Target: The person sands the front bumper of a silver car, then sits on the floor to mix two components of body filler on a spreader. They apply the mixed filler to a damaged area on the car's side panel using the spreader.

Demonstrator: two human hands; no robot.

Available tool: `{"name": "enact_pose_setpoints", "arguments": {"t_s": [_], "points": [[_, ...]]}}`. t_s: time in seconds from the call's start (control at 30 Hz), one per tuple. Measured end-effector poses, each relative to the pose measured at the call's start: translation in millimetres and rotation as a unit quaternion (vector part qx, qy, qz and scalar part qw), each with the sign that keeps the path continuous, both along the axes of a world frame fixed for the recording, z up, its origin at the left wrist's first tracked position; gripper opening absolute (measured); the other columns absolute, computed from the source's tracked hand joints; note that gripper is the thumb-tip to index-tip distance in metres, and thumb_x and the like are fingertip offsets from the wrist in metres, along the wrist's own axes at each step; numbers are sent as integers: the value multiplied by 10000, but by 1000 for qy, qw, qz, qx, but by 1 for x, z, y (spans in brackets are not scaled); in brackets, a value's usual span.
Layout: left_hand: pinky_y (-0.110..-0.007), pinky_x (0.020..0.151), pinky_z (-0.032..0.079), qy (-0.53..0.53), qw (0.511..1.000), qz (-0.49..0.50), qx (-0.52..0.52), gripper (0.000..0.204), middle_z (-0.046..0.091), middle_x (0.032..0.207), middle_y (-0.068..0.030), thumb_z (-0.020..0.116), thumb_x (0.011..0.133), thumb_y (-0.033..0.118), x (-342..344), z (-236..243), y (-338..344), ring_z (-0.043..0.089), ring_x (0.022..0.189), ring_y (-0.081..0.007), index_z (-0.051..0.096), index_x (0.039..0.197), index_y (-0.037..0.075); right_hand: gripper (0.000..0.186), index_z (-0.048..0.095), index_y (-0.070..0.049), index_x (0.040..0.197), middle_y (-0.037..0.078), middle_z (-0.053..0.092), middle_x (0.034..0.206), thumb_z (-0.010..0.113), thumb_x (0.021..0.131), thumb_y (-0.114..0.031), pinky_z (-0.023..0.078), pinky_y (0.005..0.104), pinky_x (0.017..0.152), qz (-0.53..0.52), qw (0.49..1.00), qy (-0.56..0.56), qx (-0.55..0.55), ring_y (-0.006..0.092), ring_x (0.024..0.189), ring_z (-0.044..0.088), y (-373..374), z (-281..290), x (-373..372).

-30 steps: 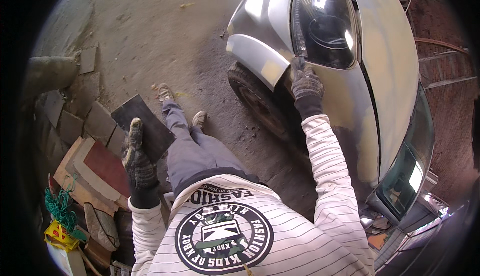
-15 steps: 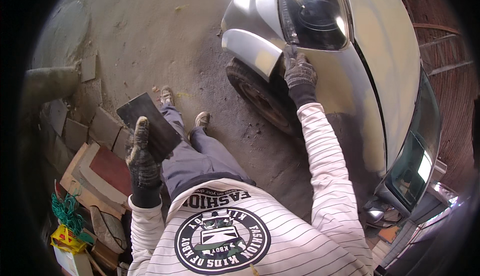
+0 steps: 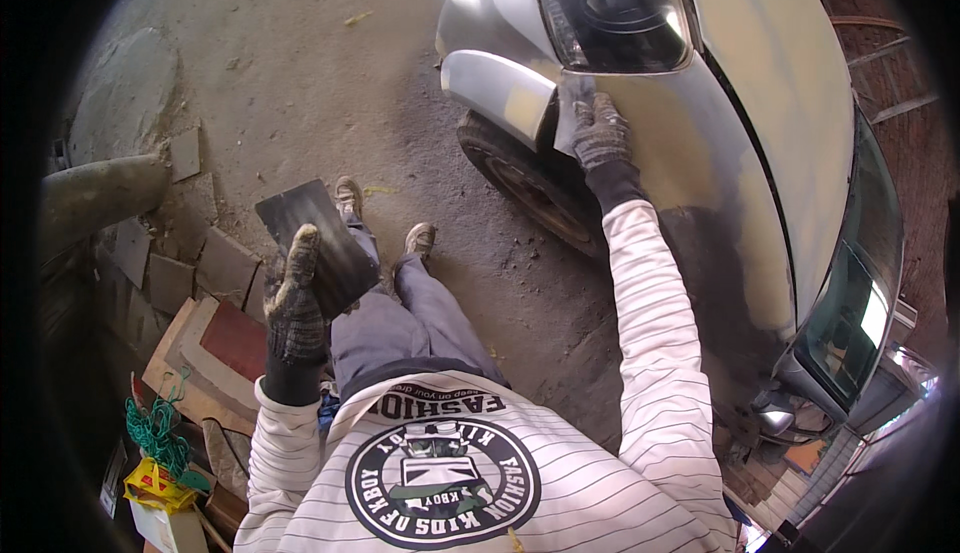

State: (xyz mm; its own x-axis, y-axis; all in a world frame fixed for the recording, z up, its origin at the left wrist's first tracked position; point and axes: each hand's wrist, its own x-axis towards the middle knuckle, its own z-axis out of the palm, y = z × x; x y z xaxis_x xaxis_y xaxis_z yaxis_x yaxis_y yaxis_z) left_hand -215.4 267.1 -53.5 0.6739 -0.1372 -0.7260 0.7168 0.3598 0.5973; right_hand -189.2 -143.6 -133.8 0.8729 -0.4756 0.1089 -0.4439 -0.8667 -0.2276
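Note:
My left hand (image 3: 297,298), in a dark, stained knit glove, grips a dark flat rectangular plate (image 3: 315,238), the thumb lying over its face. My right hand (image 3: 603,133), gloved too, is at the car's front fender (image 3: 665,128), just below the headlight (image 3: 615,13). Its fingers are closed on a thin grey flat piece (image 3: 570,103), which lies against the fender edge beside the bumper corner (image 3: 500,83). What kind of piece it is I cannot make out. Pale yellowish patches mark the fender, bumper and hood (image 3: 770,63).
Under the fender is the front wheel (image 3: 530,183). Boards (image 3: 200,363), a green tangled cord (image 3: 158,428) and a yellow bag (image 3: 160,485) are piled at the left. Loose tiles (image 3: 170,283) lie beside a thick pipe (image 3: 105,193). The side mirror (image 3: 778,418) sticks out at lower right.
My right hand has shifted slightly down along the fender edge, and more of the grey piece shows. The view has turned a little; my left hand still holds the plate.

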Motion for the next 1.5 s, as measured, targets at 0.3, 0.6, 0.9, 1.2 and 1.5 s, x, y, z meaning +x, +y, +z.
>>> {"name": "enact_pose_setpoints", "arguments": {"t_s": [0.3, 0.6, 0.9, 1.2, 1.5], "points": [[-269, 766, 538, 13, 997, 69, -31, 231, 672, 1010, -29, 620, 929, 210, -20, -19, 9, 641, 867, -125, 654, 1095, 54, 431, 596, -46, 1080, 275, 652, 913, 429, 932, -415, 499, 533, 771, -33, 991, 86, -94, 441, 861, 641, 16, -19, 13], [-248, 716, 533, 26, 996, 87, 25, 274, 671, 966, -23, 627, 925, 243, -16, -20, -3, 639, 810, -112, 651, 1118, 51, 396, 597, -63, 1134, 246, 654, 938, 475, 928, -379, 498, 510, 746, 92, 993, -3, -75, 409, 881, 639, 2, 18, 12], [-260, 814, 515, 16, 996, 88, 18, 301, 656, 1082, -32, 586, 950, 217, -8, -25, 0, 623, 933, -107, 627, 1195, 48, 315, 561, -83, 960, 229, 657, 782, 420, 960, -365, 500, 535, 659, 34, 983, 107, -142, 427, 740, 650, 15, 22, 21], [-278, 841, 519, 8, 994, 106, 26, 303, 653, 1125, -56, 552, 964, 221, -15, -38, 11, 633, 962, -138, 623, 1204, 50, 283, 554, -55, 972, 238, 640, 748, 470, 955, -325, 507, 515, 631, 86, 985, 47, -142, 428, 731, 645, 7, 20, 23], [-292, 881, 518, 11, 993, 104, 52, 317, 645, 1152, -77, 510, 983, 210, -11, -50, 25, 627, 1000, -147, 599, 1236, 41, 366, 618, 15, 1014, 246, 660, 835, 533, 911, -326, 519, 479, 703, -25, 997, 68, -37, 432, 805, 645, 11, 49, -10]]}}
